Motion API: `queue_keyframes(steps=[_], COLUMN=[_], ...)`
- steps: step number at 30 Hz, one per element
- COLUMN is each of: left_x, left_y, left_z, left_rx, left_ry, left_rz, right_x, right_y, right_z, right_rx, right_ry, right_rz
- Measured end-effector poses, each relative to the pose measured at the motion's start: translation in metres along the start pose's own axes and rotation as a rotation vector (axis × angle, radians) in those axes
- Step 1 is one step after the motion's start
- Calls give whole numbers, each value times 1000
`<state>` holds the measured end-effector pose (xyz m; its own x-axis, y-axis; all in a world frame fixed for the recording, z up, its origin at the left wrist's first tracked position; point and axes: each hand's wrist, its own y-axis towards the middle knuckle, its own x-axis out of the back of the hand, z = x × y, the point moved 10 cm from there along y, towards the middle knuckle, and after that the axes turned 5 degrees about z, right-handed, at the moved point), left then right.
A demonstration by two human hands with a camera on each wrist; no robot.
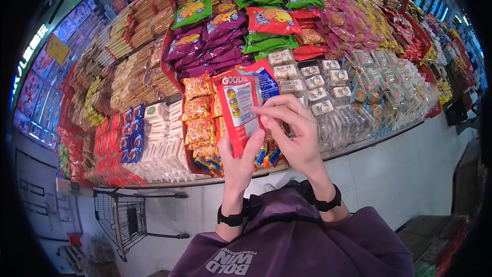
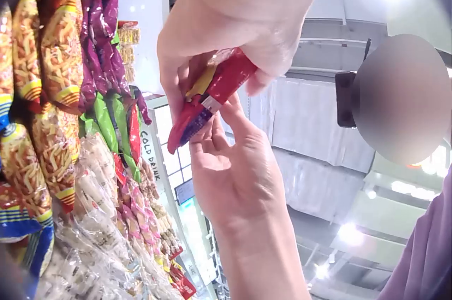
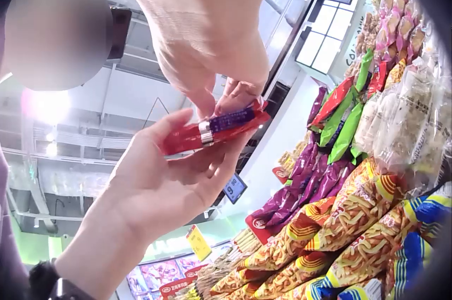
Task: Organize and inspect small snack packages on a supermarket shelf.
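A red snack packet (image 1: 241, 105) with "GOOD" lettering and a pale printed panel is held up over the display in the head view. My left hand (image 1: 238, 156) grips its lower end, thumb across the front. At the packet's right edge, my right hand (image 1: 292, 133) pinches with thumb and fingertips. A red-and-blue wrapper part (image 1: 266, 79) shows behind that edge. The left wrist view gives the packet (image 2: 212, 95) edge-on between my left hand (image 2: 240, 17) and right hand (image 2: 240, 173). In the right wrist view, a dark blue printed strip lies along the packet (image 3: 219, 127).
Purple, green and red snack bags (image 1: 220, 25) are heaped behind the packet. Orange snack packs (image 1: 199, 115) lie below them, clear-wrapped packs (image 1: 369, 84) to the right. A shopping cart (image 1: 125, 220) stands at the lower left. The display's front edge (image 1: 359, 146) runs before me.
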<state>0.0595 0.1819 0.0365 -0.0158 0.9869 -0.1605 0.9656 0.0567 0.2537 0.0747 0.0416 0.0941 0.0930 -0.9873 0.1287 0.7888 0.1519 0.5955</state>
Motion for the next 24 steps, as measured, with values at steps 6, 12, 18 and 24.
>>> queue_keyframes(steps=[6, 12, 18, 24], left_x=[13, 13, 21, 18], left_y=[7, 9, 14, 14], left_z=[15, 29, 4, -2], left_rx=[70, 135, -109, -134], left_ry=[-448, -456, -380, -370], left_rz=[-163, -116, -65, -32], right_x=[25, -1, 6, 11], right_y=[-3, -9, -12, -11], right_z=[4, -44, -38, -30], right_rx=[37, -283, -258, -209], right_ry=[-217, 299, 464, 443], right_rz=[-238, 38, -2, 13])
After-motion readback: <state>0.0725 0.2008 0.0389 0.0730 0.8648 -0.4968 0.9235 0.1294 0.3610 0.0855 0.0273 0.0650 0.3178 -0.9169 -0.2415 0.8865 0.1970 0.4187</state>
